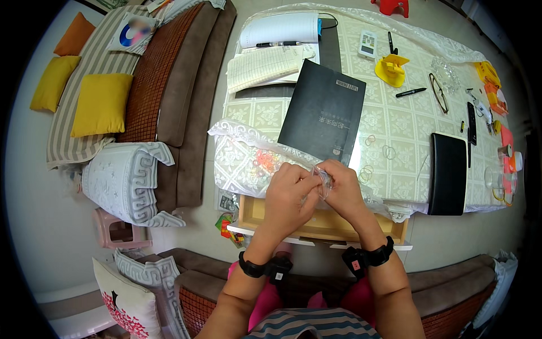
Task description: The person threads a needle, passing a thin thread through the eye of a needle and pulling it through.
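Both hands meet over the near edge of the table, above an open wooden drawer (pixel 313 226). My left hand (pixel 292 195) and my right hand (pixel 342 186) pinch a small clear plastic bag (pixel 324 180) between them; what is in the bag cannot be made out. Just left of my left hand, a pile of orange, yellow and pale elastic bands (pixel 265 161) lies on the lace tablecloth (pixel 271 112). A dark booklet (pixel 324 112) lies beyond the hands. Several thin loose bands (pixel 389 152) lie to the right of the booklet.
A black leather-like folder (pixel 449 173) lies at the right, near eyeglasses (pixel 438 93), a black marker (pixel 410 92) and a yellow plastic holder (pixel 391 71). Open notebooks (pixel 277 31) and a white remote control (pixel 368 44) lie farther back. A brown sofa (pixel 182 84) stands left.
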Action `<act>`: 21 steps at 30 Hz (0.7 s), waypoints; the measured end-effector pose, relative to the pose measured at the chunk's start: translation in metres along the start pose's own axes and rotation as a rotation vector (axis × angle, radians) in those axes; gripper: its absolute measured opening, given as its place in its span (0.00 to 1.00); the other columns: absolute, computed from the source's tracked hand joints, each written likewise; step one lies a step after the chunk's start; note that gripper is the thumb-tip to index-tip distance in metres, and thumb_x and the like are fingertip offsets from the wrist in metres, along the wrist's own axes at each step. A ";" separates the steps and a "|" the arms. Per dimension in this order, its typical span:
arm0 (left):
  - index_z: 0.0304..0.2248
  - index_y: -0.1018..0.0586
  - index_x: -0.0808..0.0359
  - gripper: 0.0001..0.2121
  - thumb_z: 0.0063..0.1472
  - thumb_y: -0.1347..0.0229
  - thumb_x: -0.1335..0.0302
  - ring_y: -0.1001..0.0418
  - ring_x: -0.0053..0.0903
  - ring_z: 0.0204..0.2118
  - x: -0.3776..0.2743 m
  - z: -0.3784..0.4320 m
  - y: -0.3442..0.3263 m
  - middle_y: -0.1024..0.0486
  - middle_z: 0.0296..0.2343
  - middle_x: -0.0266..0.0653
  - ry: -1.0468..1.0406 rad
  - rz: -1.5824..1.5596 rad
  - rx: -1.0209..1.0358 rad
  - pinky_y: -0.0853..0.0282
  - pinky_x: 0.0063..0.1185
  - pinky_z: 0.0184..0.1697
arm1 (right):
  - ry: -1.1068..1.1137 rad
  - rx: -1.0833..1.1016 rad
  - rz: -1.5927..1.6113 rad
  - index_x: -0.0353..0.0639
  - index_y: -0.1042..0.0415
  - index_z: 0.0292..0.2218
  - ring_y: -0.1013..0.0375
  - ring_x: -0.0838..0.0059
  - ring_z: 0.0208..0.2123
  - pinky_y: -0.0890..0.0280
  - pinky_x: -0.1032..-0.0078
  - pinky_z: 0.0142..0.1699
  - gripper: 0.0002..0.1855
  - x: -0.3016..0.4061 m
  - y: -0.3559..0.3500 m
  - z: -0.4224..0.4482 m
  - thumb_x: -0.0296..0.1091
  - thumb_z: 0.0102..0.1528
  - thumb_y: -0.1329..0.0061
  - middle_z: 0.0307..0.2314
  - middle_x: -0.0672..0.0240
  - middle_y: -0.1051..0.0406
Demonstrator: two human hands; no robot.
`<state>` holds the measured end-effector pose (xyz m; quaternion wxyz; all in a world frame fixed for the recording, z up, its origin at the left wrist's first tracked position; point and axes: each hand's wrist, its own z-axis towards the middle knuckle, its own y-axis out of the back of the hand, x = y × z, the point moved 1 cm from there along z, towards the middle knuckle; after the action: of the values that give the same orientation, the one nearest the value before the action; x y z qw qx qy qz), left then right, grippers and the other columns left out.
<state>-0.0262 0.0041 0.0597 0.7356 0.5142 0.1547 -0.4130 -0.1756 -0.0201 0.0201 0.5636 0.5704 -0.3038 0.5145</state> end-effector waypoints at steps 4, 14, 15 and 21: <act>0.31 0.18 0.65 0.07 0.50 0.42 0.82 0.31 0.35 0.32 0.000 0.001 0.001 0.29 0.27 0.39 -0.013 0.001 0.039 0.35 0.28 0.32 | -0.021 -0.002 0.013 0.38 0.27 0.33 0.28 0.54 0.32 0.33 0.65 0.36 0.10 0.000 0.002 0.000 0.26 0.47 0.42 0.28 0.59 0.27; 0.32 0.17 0.67 0.06 0.54 0.41 0.82 0.28 0.30 0.32 0.019 -0.001 0.010 0.26 0.27 0.40 0.110 -0.015 -0.142 0.32 0.23 0.35 | -0.119 -0.025 0.227 0.38 0.26 0.34 0.27 0.65 0.28 0.33 0.73 0.34 0.11 -0.016 -0.003 -0.003 0.28 0.49 0.39 0.28 0.61 0.26; 0.32 0.17 0.67 0.06 0.53 0.41 0.82 0.27 0.31 0.32 0.024 -0.003 0.011 0.26 0.27 0.40 0.123 0.001 -0.141 0.32 0.23 0.35 | -0.108 -0.030 0.191 0.38 0.26 0.34 0.28 0.67 0.27 0.34 0.74 0.33 0.11 -0.015 -0.002 -0.003 0.28 0.49 0.39 0.27 0.62 0.26; 0.31 0.17 0.67 0.05 0.53 0.40 0.80 0.27 0.32 0.33 0.055 -0.013 0.010 0.25 0.27 0.40 0.208 0.118 -0.100 0.30 0.24 0.36 | -0.136 -0.045 0.124 0.40 0.26 0.33 0.35 0.77 0.21 0.38 0.77 0.28 0.11 -0.015 -0.001 -0.003 0.29 0.49 0.37 0.24 0.67 0.27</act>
<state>0.0177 -0.0079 0.0246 0.7633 0.5252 0.2198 -0.3052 -0.1794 -0.0208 0.0055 0.5216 0.5714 -0.3874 0.5014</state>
